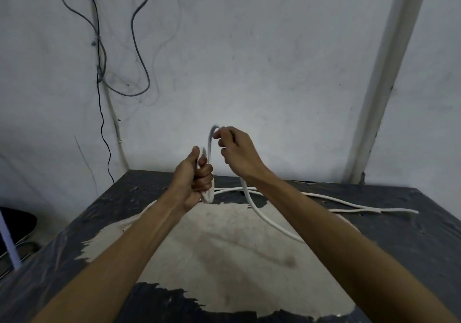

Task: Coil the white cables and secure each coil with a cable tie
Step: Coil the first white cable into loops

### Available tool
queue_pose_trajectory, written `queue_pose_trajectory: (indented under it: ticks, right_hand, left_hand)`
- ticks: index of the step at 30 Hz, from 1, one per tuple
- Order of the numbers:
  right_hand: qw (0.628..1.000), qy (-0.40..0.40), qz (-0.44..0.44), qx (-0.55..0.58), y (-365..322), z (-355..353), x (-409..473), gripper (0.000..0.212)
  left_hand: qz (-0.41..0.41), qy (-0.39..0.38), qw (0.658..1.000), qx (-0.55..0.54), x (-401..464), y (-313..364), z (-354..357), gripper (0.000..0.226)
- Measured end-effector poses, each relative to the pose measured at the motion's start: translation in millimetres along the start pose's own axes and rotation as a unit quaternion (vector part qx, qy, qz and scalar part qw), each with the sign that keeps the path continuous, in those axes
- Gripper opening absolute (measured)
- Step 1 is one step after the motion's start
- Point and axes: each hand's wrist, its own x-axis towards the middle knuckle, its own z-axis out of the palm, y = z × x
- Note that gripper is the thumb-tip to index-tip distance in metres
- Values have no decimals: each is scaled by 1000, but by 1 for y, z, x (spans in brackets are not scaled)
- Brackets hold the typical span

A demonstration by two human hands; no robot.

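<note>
The left hand (197, 180), fist closed thumb-up, grips a small bundle of loops of the white cable (264, 216) above the far part of the table (411, 243). The right hand (237, 153), held just beside and slightly higher, pinches the same cable between thumb and curled fingertips, arching a fresh loop over toward the left fist; this arch is motion-blurred. From the right hand the cable drops behind the wrist, curves across the tabletop, and passes under the right forearm. Further white runs (349, 204) trail flat toward the right edge, ending in a loose tip; whether these belong to the same cable cannot be told. Progress, as judged: coiling is under way with few turns gathered, much length remains slack, and no cable tie is visible, so securing is still to come. The cable is smooth, round and pliant, holding gentle curves. The table is dark and scuffed, with a large pale, matt patch where the coating has worn away in ragged edges.
</note>
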Motion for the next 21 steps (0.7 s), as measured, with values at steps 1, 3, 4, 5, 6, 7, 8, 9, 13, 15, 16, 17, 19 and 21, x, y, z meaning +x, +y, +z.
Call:
queue_pose_trajectory:
  ticks: [1, 3, 4, 5, 6, 7, 8, 9, 13, 15, 16, 17, 19, 21]
  right_hand:
    - [1000, 3, -9, -13, -2, 2, -2, 34]
    - [999, 4, -22, -31, -8, 1, -6, 36]
    - [998, -3, -32, -49, -12, 0, -8, 37]
    - [996, -14, -48, -78, -16, 0, -10, 37]
    - [991, -27, -70, -111, -20, -1, -13, 36]
    - [985, -41, -93, -140, -22, 0, -16, 35]
    - [978, -55, -113, -165, -23, 1, -18, 33]
    - [971, -72, -129, -188, -24, 1, -20, 32]
    - [944, -156, -159, -244, -18, 4, -25, 28]
    - [934, -172, -167, -264, -15, 7, -29, 28]
    - [930, -168, -172, -279, -14, 9, -30, 28]
    - [926, -159, -178, -294, -13, 10, -32, 29]
    - [921, -146, -188, -308, -12, 13, -36, 30]
    - [919, -147, -194, -311, -10, 17, -42, 32]
  left_hand:
    - [2, 0, 1000, -2, -1, 2, -3, 47]
    - [1, 2, 1000, -4, -3, 6, -9, 48]
    - [-1, 5, 1000, -3, -4, 8, -12, 48]
    - [-4, 9, 1000, -4, -5, 8, -15, 49]
    - [-7, 12, 1000, -6, -5, 9, -18, 49]
    - [-8, 14, 1000, -9, -4, 10, -20, 50]
    - [-4, 14, 1000, -11, -3, 11, -21, 49]
    - [1, 15, 1000, -7, -3, 12, -22, 49]
    - [32, 44, 997, 54, -4, 9, -17, 56]
    - [53, 81, 991, 88, -1, 6, -19, 56]
    - [56, 91, 990, 90, 1, 5, -21, 53]
    - [57, 100, 990, 79, 3, 3, -22, 50]
    - [56, 134, 988, 51, 4, 4, -23, 48]
    - [59, 172, 983, 32, 3, 10, -21, 51]
